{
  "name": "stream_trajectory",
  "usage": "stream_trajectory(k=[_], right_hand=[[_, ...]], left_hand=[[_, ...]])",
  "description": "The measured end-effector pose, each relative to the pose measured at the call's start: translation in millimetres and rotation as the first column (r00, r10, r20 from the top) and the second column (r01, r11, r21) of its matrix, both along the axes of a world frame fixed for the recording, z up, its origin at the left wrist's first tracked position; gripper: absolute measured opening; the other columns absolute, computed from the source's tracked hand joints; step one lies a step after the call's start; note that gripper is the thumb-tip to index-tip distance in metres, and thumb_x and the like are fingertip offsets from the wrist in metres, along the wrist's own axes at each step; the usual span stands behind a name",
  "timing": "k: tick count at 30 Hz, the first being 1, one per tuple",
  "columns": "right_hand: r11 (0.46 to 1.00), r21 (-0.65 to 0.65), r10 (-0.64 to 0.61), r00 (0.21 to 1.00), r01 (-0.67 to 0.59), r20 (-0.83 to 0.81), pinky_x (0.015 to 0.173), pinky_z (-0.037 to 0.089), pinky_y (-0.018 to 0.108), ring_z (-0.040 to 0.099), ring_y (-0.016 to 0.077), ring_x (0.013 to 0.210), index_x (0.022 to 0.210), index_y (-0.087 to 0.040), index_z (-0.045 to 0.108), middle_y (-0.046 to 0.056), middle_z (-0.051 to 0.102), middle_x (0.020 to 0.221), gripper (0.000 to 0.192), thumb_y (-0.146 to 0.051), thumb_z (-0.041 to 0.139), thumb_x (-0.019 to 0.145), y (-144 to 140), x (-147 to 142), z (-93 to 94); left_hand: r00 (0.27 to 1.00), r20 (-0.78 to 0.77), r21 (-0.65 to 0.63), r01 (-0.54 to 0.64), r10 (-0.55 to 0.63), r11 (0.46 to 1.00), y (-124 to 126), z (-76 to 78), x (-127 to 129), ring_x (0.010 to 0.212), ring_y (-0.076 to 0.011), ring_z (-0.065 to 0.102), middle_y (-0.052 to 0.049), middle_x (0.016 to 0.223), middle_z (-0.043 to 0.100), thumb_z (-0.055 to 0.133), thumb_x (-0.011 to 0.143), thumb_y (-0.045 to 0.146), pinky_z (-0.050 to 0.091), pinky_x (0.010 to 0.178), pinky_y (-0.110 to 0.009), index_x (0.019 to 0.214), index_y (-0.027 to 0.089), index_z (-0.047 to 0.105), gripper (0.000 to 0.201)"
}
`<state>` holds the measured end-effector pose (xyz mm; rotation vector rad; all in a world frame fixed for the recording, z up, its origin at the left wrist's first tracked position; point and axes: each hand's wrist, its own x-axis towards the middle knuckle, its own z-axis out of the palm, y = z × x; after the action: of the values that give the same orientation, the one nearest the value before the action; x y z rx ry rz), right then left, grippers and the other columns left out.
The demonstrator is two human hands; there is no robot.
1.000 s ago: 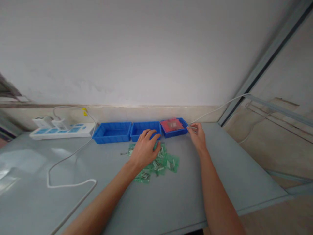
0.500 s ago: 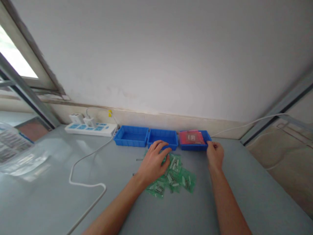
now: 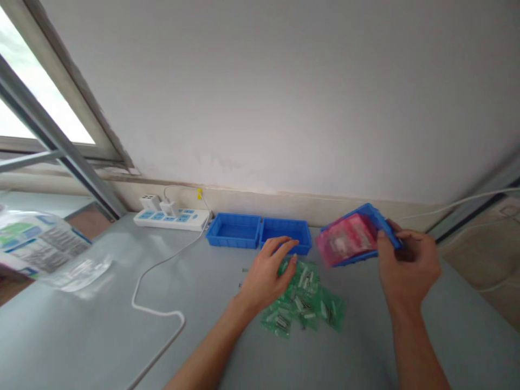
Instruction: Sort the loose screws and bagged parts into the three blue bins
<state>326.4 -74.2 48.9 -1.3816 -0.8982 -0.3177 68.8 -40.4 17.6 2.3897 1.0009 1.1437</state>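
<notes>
1. My right hand [image 3: 408, 268] is raised above the table [image 3: 101, 336], fingers curled and clamped on the right end of a blue tray [image 3: 376, 219].
2. The thumb lies along the tray's near rim; the other fingers wrap behind and under it, so I cannot tell how tightly they press.
3. That tray is off the table and tilted, its open side turned toward me and to the left.
4. Pink bags [image 3: 345, 238] fill it: glossy, translucent plastic, flat and rectangular, with pale contents I cannot make out.
5. My left hand [image 3: 266, 273] lies palm down on the table, fingers loosely spread and slightly bent, holding nothing.
6. Its fingertips rest on the left edge of a heap of green bags [image 3: 306, 303], small see-through pouches with short silvery parts inside, overlapping in a loose pile.
7. Just beyond that hand sit 2 more trays [image 3: 260, 230], hard blue plastic, rectangular with low walls, side by side and touching, close to the wall.
8. Left of them lies a white power strip [image 3: 173, 218] with blue sockets and 2 white plugs, its white cable [image 3: 158, 303] looping across the smooth grey table.
9. At the far left edge lies a clear plastic bag [image 3: 49, 249] with a printed label.
</notes>
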Motion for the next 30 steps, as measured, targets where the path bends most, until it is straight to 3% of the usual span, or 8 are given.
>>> stream_trajectory(k=[3,6,9,15,22,27,30], right_hand=[[0.99,-0.14,0.086,0.915,-0.032,0.394,0.068,0.058,0.031,0.076,0.0216,0.077,0.093,-0.02,0.063,0.012,0.078,0.116,0.023,-0.036,0.075,0.082,-8,-28,8.8],[0.988,-0.155,0.094,0.828,-0.008,0.553,0.067,0.059,0.029,0.078,0.0219,0.078,0.093,-0.021,0.063,0.013,0.078,0.117,0.019,-0.036,0.072,0.086,-11,-45,11.2],[0.994,-0.104,0.029,0.847,0.031,0.531,0.065,0.059,0.028,0.078,0.0221,0.077,0.093,-0.021,0.064,0.012,0.079,0.113,0.019,-0.036,0.073,0.086,-11,-47,11.0],[0.995,-0.074,-0.032,0.927,0.064,0.373,0.067,0.06,0.031,0.077,0.023,0.077,0.096,-0.021,0.065,0.011,0.079,0.115,0.024,-0.038,0.077,0.083,-17,-44,17.5],[0.995,-0.066,0.084,0.98,-0.073,0.179,0.067,0.061,0.031,0.077,0.0236,0.084,0.095,-0.021,0.065,0.013,0.078,0.115,0.023,-0.04,0.073,0.085,-18,-75,21.1],[0.992,-0.114,0.079,0.949,-0.046,0.306,0.07,0.06,0.032,0.077,0.0226,0.082,0.096,-0.022,0.064,0.014,0.076,0.119,0.022,-0.04,0.071,0.086,-18,-78,17.3],[0.991,-0.118,0.112,0.864,-0.061,0.491,0.072,0.06,0.033,0.078,0.0236,0.085,0.094,-0.024,0.063,0.013,0.077,0.119,0.02,-0.038,0.074,0.084,-20,-70,18.8]], left_hand=[[0.997,-0.027,-0.095,0.071,-0.074,0.993,-1,5.0,-3,0.13,-0.0243,0.057,-0.01,0.143,0.057,0.052,0.101,0.03,0.049,0.113,-0.044,0.145,0.026,0.051,0.045],[0.986,-0.048,-0.16,0.152,-0.162,0.975,-2,8.7,-6,0.134,-0.0263,0.055,-0.011,0.153,0.048,0.063,0.092,0.032,0.049,0.113,-0.043,0.155,0.028,0.037,0.069],[0.985,-0.038,-0.139,0.161,-0.168,0.977,-2,10.7,-8,0.141,-0.0299,0.048,-0.013,0.156,0.042,0.071,0.082,0.03,0.043,0.118,-0.046,0.157,0.025,0.031,0.085],[0.983,-0.039,-0.105,0.174,-0.179,0.979,-2,15.5,-14,0.148,-0.0321,0.037,-0.013,0.159,0.037,0.06,0.084,0.02,0.037,0.121,-0.052,0.153,0.026,0.04,0.072],[0.962,-0.254,-0.035,0.096,-0.102,0.995,-8,12.4,-14,0.147,-0.0392,0.037,-0.016,0.164,0.03,0.081,0.078,0.042,0.041,0.115,-0.059,0.16,0.033,0.029,0.097],[0.936,-0.348,-0.01,0.041,-0.042,0.999,0,11.5,-37,0.133,-0.0338,0.052,-0.013,0.152,0.048,0.08,0.078,0.023,0.045,0.112,-0.053,0.158,0.033,0.034,0.093],[0.928,-0.371,0.008,0.03,-0.025,1.0,4,17.7,-54,0.128,-0.0326,0.056,-0.012,0.143,0.058,0.075,0.087,0.037,0.046,0.109,-0.052,0.151,0.029,0.048,0.07]])
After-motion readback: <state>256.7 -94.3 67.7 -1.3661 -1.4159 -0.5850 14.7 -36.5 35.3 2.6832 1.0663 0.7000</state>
